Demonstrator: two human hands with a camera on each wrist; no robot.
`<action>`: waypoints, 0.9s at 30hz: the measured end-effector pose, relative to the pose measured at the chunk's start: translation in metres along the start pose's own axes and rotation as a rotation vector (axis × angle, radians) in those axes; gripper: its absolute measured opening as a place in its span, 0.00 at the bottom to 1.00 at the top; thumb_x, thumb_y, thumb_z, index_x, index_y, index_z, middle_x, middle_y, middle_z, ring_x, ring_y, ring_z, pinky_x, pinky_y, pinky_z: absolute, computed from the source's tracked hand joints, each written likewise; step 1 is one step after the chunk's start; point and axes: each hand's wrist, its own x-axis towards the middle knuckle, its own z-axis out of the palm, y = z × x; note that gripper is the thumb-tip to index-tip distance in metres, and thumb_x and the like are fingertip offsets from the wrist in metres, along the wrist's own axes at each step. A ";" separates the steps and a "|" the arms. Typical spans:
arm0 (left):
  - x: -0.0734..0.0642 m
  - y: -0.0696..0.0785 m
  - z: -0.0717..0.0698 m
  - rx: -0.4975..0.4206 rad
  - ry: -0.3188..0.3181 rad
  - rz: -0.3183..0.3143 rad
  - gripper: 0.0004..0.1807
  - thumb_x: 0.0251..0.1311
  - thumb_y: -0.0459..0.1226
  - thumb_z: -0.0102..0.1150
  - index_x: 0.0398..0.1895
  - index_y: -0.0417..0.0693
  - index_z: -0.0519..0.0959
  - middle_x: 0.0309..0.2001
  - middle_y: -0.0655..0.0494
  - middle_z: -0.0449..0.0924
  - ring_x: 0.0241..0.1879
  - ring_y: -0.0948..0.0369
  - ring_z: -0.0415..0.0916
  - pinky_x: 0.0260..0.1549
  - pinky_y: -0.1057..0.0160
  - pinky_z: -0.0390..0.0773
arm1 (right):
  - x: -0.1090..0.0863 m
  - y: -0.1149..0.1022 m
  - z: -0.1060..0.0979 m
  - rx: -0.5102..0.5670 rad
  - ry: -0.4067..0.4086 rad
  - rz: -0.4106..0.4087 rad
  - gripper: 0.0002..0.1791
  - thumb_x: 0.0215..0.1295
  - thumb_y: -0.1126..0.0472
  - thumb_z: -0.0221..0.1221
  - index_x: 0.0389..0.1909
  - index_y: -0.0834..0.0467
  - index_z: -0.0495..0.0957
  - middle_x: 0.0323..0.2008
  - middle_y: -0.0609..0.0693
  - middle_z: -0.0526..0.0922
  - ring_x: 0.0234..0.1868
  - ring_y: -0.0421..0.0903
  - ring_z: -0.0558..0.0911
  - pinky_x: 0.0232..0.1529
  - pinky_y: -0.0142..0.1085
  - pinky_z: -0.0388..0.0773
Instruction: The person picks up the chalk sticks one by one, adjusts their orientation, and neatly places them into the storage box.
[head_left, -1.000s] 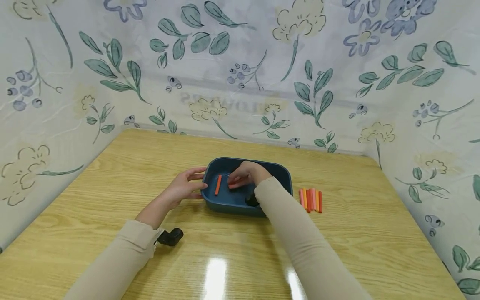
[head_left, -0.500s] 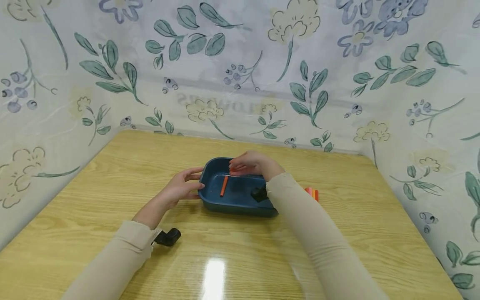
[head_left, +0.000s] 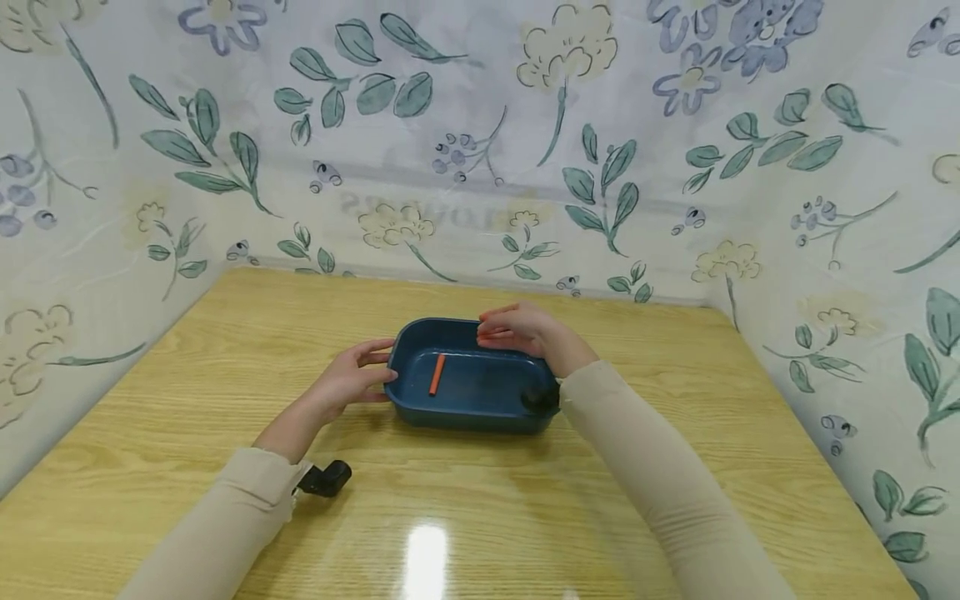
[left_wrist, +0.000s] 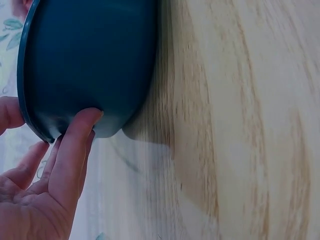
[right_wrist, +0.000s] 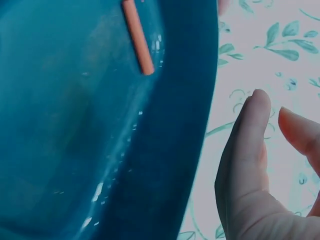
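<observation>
A dark blue rounded plastic basin (head_left: 472, 423) stands on the table. My left hand (head_left: 348, 383) grips its left end, the thumb over the rim and the fingers (left_wrist: 75, 145) against the outer wall. One short orange-red stick (head_left: 437, 375) lies on the basin floor towards the left. Over the basin's far right rim, my right hand (head_left: 525, 329) holds nothing. In the right wrist view, its thumb (right_wrist: 300, 132) and fingers (right_wrist: 250, 150) are parted, with only patterned cloth behind the gap.
The wooden table (head_left: 300, 308) runs back to a flower-patterned cloth (head_left: 465, 117) hung at the rear and sides. Black wrist mounts (head_left: 326, 479) stick out below the sleeves. The right sleeve (head_left: 660, 475) covers the spot where several coloured sticks lay.
My right hand has come up out of the basin and moved right to its far rim. The stick lies slightly farther from the basin's left wall. My left hand keeps its grip.
</observation>
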 end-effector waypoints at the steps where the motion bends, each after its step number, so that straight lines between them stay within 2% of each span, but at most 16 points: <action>1: 0.000 0.000 -0.001 -0.002 0.003 -0.004 0.34 0.62 0.28 0.51 0.71 0.39 0.52 0.65 0.32 0.54 0.51 0.43 0.73 0.42 0.52 0.79 | -0.001 0.002 -0.002 0.011 0.006 -0.001 0.23 0.63 0.74 0.54 0.59 0.70 0.67 0.55 0.68 0.71 0.37 0.50 0.80 0.51 0.41 0.75; 8: 0.000 -0.001 -0.004 0.003 0.008 0.003 0.34 0.62 0.28 0.51 0.71 0.39 0.51 0.65 0.31 0.54 0.52 0.42 0.71 0.41 0.52 0.80 | -0.012 0.013 -0.021 0.045 0.003 -0.036 0.25 0.64 0.74 0.52 0.62 0.71 0.63 0.59 0.70 0.67 0.33 0.47 0.80 0.57 0.44 0.69; 14: -0.001 -0.003 -0.001 -0.019 -0.010 0.007 0.34 0.62 0.27 0.50 0.71 0.38 0.51 0.65 0.31 0.53 0.52 0.41 0.71 0.42 0.50 0.79 | -0.031 0.019 -0.047 0.029 0.000 -0.072 0.25 0.66 0.73 0.49 0.64 0.72 0.60 0.60 0.71 0.63 0.33 0.44 0.82 0.54 0.41 0.72; 20: 0.000 -0.003 0.004 -0.026 -0.008 0.015 0.34 0.61 0.28 0.51 0.70 0.38 0.52 0.65 0.31 0.53 0.52 0.41 0.72 0.42 0.50 0.79 | -0.048 0.026 -0.078 0.037 0.065 -0.090 0.26 0.67 0.72 0.49 0.65 0.71 0.58 0.59 0.70 0.65 0.45 0.51 0.81 0.49 0.37 0.77; 22: -0.001 -0.003 0.003 -0.025 0.011 0.007 0.34 0.61 0.27 0.51 0.70 0.38 0.53 0.65 0.31 0.54 0.52 0.40 0.72 0.42 0.50 0.79 | -0.050 0.029 -0.087 0.034 0.074 -0.094 0.27 0.66 0.72 0.50 0.65 0.71 0.57 0.57 0.70 0.66 0.48 0.52 0.79 0.49 0.37 0.77; 27: -0.003 -0.001 0.000 -0.023 0.018 -0.002 0.34 0.61 0.27 0.50 0.71 0.39 0.52 0.65 0.32 0.54 0.52 0.40 0.72 0.42 0.50 0.79 | -0.057 0.038 -0.107 0.011 0.099 -0.104 0.27 0.66 0.73 0.49 0.65 0.73 0.56 0.45 0.61 0.73 0.39 0.47 0.82 0.55 0.42 0.71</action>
